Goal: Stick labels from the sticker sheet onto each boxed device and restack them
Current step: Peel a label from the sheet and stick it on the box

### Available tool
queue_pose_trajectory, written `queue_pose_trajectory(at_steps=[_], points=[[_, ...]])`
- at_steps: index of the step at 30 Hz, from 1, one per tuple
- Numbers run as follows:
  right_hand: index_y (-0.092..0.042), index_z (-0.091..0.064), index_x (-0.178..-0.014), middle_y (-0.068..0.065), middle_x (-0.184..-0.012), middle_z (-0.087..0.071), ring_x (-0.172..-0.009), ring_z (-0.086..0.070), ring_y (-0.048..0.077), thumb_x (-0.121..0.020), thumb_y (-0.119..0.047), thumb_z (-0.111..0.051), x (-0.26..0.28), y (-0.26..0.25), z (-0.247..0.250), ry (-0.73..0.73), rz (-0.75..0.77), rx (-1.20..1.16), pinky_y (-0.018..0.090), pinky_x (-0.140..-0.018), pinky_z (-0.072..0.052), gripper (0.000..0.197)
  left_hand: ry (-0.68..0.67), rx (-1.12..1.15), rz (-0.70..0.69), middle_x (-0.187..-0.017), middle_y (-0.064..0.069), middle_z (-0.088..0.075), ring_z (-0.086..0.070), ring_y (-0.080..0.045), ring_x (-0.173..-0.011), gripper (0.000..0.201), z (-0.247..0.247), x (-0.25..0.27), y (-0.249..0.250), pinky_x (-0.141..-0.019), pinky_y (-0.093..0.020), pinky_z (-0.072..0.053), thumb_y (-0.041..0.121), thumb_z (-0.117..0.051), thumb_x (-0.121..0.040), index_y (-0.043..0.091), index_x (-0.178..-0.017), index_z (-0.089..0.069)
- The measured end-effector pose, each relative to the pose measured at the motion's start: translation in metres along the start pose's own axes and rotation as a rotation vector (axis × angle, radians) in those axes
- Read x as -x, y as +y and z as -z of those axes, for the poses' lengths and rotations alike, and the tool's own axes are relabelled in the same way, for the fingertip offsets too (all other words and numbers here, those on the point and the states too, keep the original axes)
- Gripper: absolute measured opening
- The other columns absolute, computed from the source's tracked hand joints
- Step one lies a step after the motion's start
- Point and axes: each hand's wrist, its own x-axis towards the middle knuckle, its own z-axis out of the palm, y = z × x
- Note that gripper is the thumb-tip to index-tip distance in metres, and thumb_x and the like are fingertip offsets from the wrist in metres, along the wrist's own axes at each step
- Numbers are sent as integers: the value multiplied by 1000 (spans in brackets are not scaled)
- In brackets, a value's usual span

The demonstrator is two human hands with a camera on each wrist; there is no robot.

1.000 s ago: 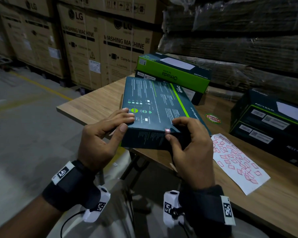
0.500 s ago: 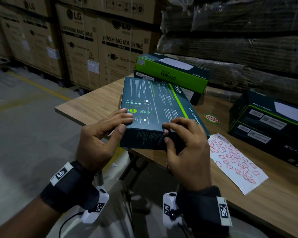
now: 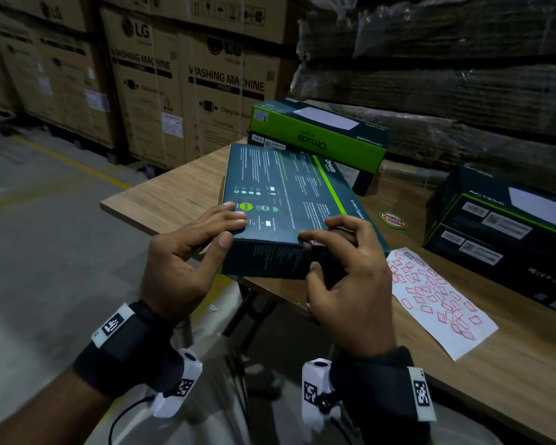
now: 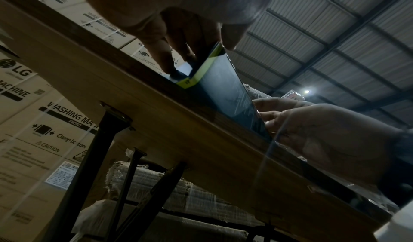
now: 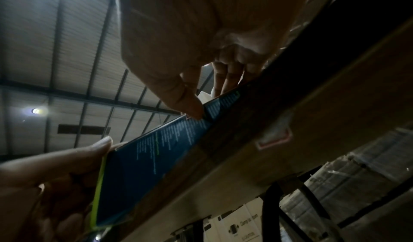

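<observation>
Surface: wood-grain table (image 3: pixel 187 191) w/ dark metal legs, seen from below in the left wrist view. Grey concrete floor w/ a yellow line at left. Corrugated roof and one lamp overhead in both wrist views. Dim light overall.

Room: warehouse. Tall cardboard cartons (image 3: pixel 161 91) behind the table, printed "LG", "WASHING MACHINE", "FRONT", "Clamp bottom", "CAUTION". Plastic-wrapped flat stock (image 3: pixel 446 59) stacked at back right.

Task item: dark teal device box (image 3: pixel 286 200), green stripe, lay flat at the table's near edge, its near end overhanging. "Omada" read on the stripe side; top face carried small white text, too fine to read.

Left hand (image 3: pixel 187 261) gripped the box's near-left corner, fingers on top, thumb against the near side face. Right hand (image 3: pixel 344 268) was on the near-right corner, forefinger and thumb curled onto the near side face, pinching at a small pale label (image 3: pixel 307 244); label mostly hidden by the fingertips.

Sticker sheet (image 3: pixel 437 303): white, red-outlined labels, lay on the table just right of the right hand.

Other boxes: green/teal stack (image 3: pixel 318 136) behind the held box, "Omada" upside down, tag "3" on its end. Dark stack (image 3: pixel 501 239) at right w/ white barcode labels, "AC13.." partly legible. Round red/green sticker (image 3: pixel 393 220) on the tabletop, approx. "Patelsa".
</observation>
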Motion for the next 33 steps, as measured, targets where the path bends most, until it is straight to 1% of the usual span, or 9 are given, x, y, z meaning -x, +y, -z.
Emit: queue_pose_trajectory(at_steps=[4, 7, 11, 16, 19, 24, 26, 30, 33], points=[[-18, -73, -105, 0, -122, -59, -117, -59, 4, -73, 7, -73, 0, 1, 5, 62, -29, -62, 17, -97, -45, 41, -3, -5, 2, -134, -11, -74, -63, -24, -140, 27, 1, 0, 0, -120, -49, -48, 11, -60, -105, 0, -125, -75], [-20, -73, -98, 0, -125, -57, -116, -55, -7, -72, 6, -74, 0, 2, 4, 38, -34, -32, 10, -96, -41, 37, -2, -6, -4, -134, -11, -74, -63, -24, -140, 28, 0, 0, 0, -120, -48, -48, 14, -60, -105, 0, -124, -75], [-24, -74, -99, -1, -129, -54, -115, -49, -16, -72, 5, -73, -2, 0, 4, -2, -28, -3, 4, -95, -35, 40, 0, -9, -4, -133, -11, -74, -63, -24, -140, 29, 0, -1, 1, -120, -47, -48, 15, -60, -105, 0, -124, -75], [-24, -73, -111, -2, -133, -53, -117, -46, -17, -73, -2, -72, -2, 1, 2, -10, -21, 43, 9, -99, -39, 44, -10, -12, -4, -134, -9, -74, -63, -22, -140, 28, 0, -1, 2, -120, -45, -48, 14, -60, -104, 2, -125, -75], [-26, -72, -113, -4, -132, -54, -121, -52, -6, -74, -3, -74, 0, -1, 4, 6, -28, -10, 16, -101, -43, 45, -2, -11, -1, -133, -9, -75, -63, -23, -139, 29, 0, -1, 2, -120, -45, -48, 16, -60, -105, 2, -125, -75], [-25, -76, -103, -2, -130, -56, -119, -52, -11, -73, 4, -73, 0, -1, 5, -6, -7, -16, 7, -98, -37, 41, 5, -16, 1, -133, -10, -75, -64, -24, -139, 28, -1, -1, 1, -120, -44, -48, 12, -60, -105, 0, -124, -75], [-24, -76, -109, -2, -131, -56, -121, -52, -8, -75, 2, -73, -1, 1, 4, -25, -17, -7, 9, -102, -38, 43, 1, -15, 1, -133, -10, -74, -63, -24, -140, 27, 0, -1, 1, -120, -45, -48, 12, -60, -105, 0, -125, -75], [-21, -72, -123, -5, -131, -56, -128, -55, 7, -78, -4, -75, -1, 2, 5, -53, -50, -41, 23, -109, -44, 49, -5, -34, -3, -137, -9, -73, -61, -22, -142, 30, 0, 2, 2, -120, -47, -48, 17, -62, -104, 0, -126, -74], [-18, -69, -129, -6, -130, -60, -124, -59, 6, -79, 4, -75, -2, 1, 10, -43, -51, -108, 20, -107, -46, 55, -11, -89, -18, -140, -7, -71, -59, -22, -144, 31, -3, 7, 8, -120, -48, -48, 14, -66, -102, 1, -129, -73]])
